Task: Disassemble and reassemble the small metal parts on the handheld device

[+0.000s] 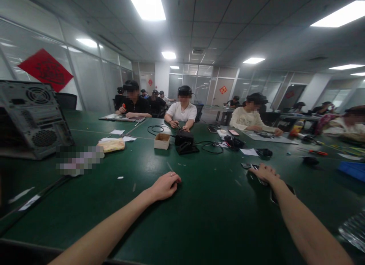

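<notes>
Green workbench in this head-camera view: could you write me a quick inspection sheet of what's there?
Surface: green-topped workbench, with scattered paper scraps.
Things at hand: dark flat device beneath the right hand.
Clutter: open cardboard box, open computer case, black boxy unit.
Hands: left hand open, flat on the bench, holding nothing; right hand open, resting on the device.
Cables: thin black cable looped on the bench.
Surroundings: seated co-workers, red diamond-shaped sign on a glass wall.

No text in the room can be read. A red diamond-shaped banner [45, 70] on the glass wall at left carries dark characters, too blurred to make out. A smaller red diamond sign [223, 90] on the far door shows markings too small to tell.
</notes>
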A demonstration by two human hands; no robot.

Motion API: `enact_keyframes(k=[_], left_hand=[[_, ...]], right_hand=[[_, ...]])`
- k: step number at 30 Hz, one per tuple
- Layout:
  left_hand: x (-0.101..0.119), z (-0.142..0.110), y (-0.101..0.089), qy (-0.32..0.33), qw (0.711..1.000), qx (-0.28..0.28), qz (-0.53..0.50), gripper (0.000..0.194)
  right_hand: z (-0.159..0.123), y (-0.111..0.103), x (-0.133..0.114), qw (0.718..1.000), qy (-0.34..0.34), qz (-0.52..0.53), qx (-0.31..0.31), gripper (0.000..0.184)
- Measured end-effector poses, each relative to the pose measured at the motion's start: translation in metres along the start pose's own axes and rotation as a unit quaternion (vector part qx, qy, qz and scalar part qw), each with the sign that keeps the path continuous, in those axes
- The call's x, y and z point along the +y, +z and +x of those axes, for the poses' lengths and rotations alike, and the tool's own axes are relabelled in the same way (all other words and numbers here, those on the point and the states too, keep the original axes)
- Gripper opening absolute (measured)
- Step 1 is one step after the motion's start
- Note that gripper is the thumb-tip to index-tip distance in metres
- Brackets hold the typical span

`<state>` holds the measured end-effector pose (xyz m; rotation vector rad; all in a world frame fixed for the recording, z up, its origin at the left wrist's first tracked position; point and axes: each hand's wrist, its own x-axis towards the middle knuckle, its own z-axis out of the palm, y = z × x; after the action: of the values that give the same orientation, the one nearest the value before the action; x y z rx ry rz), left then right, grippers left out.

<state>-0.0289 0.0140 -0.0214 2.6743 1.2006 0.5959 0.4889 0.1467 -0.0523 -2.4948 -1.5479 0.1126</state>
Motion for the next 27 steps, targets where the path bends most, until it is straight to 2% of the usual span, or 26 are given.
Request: enact_keyframes(k=[4, 8, 11, 16, 22, 25, 27], left_hand=[[0.002, 0.000, -0.002, -0.005, 1.000, -0.007, 0.000, 0.022], [0.003, -0.001, -0.003, -0.010, 1.000, -0.009, -0.001, 0.021], [0.003, -0.001, -0.003, -0.011, 1.000, -0.012, -0.004, 0.021], [0.005, -0.001, -0.004, -0.011, 1.000, -0.010, 0.002, 0.022], [0.005, 0.000, -0.004, -0.004, 1.000, -0.003, 0.006, 0.022], [0.004, 0.000, -0.003, -0.005, 1.000, -0.007, 0.007, 0.021], [0.003, -0.001, -0.003, -0.007, 1.000, -0.007, 0.011, 0.022]], right_hand=[[-0.003, -0.002, -0.004, 0.999, 0.043, 0.011, -0.007, 0.081], [-0.005, -0.002, -0.005, 0.999, 0.035, 0.023, 0.016, 0.087], [-0.006, -0.003, -0.006, 0.999, 0.036, -0.001, -0.008, 0.089], [-0.006, -0.005, -0.007, 0.998, 0.040, -0.030, -0.032, 0.081], [-0.008, -0.004, -0.008, 0.999, 0.031, -0.027, -0.001, 0.081], [-0.020, -0.010, -0.015, 0.998, 0.037, -0.048, 0.016, 0.075], [-0.031, -0.014, -0.021, 0.995, 0.034, -0.073, 0.054, 0.072]])
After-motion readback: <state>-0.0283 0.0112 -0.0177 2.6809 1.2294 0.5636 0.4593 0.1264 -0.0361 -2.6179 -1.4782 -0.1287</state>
